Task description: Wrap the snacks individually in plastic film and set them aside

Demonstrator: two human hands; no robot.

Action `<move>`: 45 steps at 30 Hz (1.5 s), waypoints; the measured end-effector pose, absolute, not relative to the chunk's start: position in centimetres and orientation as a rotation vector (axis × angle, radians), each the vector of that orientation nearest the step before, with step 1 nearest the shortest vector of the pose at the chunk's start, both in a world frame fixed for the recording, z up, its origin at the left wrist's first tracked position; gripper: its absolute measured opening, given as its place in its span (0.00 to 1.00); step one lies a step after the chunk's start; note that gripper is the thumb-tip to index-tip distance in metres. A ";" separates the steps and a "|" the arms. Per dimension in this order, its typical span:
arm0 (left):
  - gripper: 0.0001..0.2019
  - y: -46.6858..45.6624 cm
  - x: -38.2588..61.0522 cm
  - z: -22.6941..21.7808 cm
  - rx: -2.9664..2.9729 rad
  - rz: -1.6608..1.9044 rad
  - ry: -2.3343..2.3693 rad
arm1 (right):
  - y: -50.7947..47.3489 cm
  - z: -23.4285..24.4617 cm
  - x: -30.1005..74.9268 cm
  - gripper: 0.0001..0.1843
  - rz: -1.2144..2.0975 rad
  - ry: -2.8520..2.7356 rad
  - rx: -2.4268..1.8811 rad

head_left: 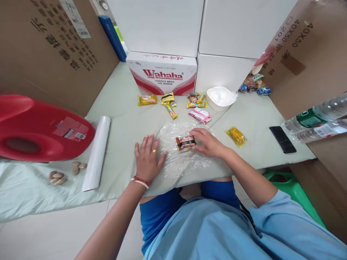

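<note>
A small snack packet in a brown and dark wrapper lies on a crumpled sheet of clear plastic film. My right hand has its thumb and fingers at the two long sides of the packet's right end, closed lightly on it. Flat on the table beside the film's left edge rests my left hand, fingers stretched out and holding nothing. Its thumb reaches the border of the film. A yellow snack packet lies to the right of my right hand.
Yellow packets, pink packets and a white bowl stand before a Wahaha carton. On the left are a white roll, a red jug and nuts. A phone and bottles lie right.
</note>
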State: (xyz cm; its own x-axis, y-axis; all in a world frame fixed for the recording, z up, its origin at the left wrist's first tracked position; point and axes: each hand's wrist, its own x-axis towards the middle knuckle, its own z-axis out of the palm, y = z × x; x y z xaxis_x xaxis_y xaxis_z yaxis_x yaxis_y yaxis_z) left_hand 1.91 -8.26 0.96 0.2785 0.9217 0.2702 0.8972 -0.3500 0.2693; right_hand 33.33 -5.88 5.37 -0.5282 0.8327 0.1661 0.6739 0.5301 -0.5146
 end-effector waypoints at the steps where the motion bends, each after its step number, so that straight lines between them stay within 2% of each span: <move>1: 0.27 -9.1 1.7 1.2 2.515 0.682 1.676 | -7.0 5.7 34.3 0.22 0.561 -2.313 -1.224; 3: 0.25 -10.9 1.2 1.5 2.618 0.760 1.366 | -9.8 5.9 36.0 0.14 0.609 -2.199 -1.240; 6: 0.25 -12.9 0.5 1.0 2.607 0.651 1.034 | -13.7 4.5 37.8 0.14 0.679 -2.144 -1.295; 8: 0.23 -13.4 -0.2 0.2 2.537 0.554 1.056 | -15.5 2.8 38.2 0.17 0.674 -2.162 -1.338; 11: 0.18 -13.2 -1.5 -0.8 2.447 0.505 1.113 | -16.6 0.6 38.1 0.10 0.624 -2.131 -1.379; 15: 0.13 -12.5 -2.2 -0.6 2.410 0.486 1.071 | -16.5 0.3 37.7 0.12 0.624 -2.093 -1.335; 25: 0.22 -7.2 -1.8 4.4 1.984 0.552 1.278 | -9.0 5.7 38.9 0.16 0.995 -1.978 -1.283; 30: 0.24 -1.6 -0.9 5.3 1.906 0.510 1.467 | -2.5 5.5 38.7 0.20 1.178 -1.839 -1.375; 35: 0.17 0.9 1.0 3.5 2.064 0.281 1.628 | 0.5 3.2 38.1 0.14 1.083 -1.925 -1.564; 38: 0.15 0.6 1.7 2.6 2.174 0.291 1.624 | 0.1 3.0 37.5 0.10 0.828 -2.178 -1.662; 42: 0.15 0.1 1.7 2.2 2.201 0.312 1.586 | -0.8 4.4 35.3 0.14 0.358 -2.281 -1.597; 45: 0.15 0.1 1.6 2.3 2.178 0.311 1.583 | -0.3 5.2 32.9 0.18 0.426 -2.311 -1.455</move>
State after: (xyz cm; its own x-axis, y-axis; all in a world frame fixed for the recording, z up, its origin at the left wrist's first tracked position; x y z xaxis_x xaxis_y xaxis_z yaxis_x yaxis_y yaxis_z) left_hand 1.60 0.07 2.32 0.3241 0.9435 -0.0684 0.8476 -0.2576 0.4638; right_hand 32.90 -0.34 5.16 -0.3947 0.9062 0.1519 0.7925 0.4194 -0.4428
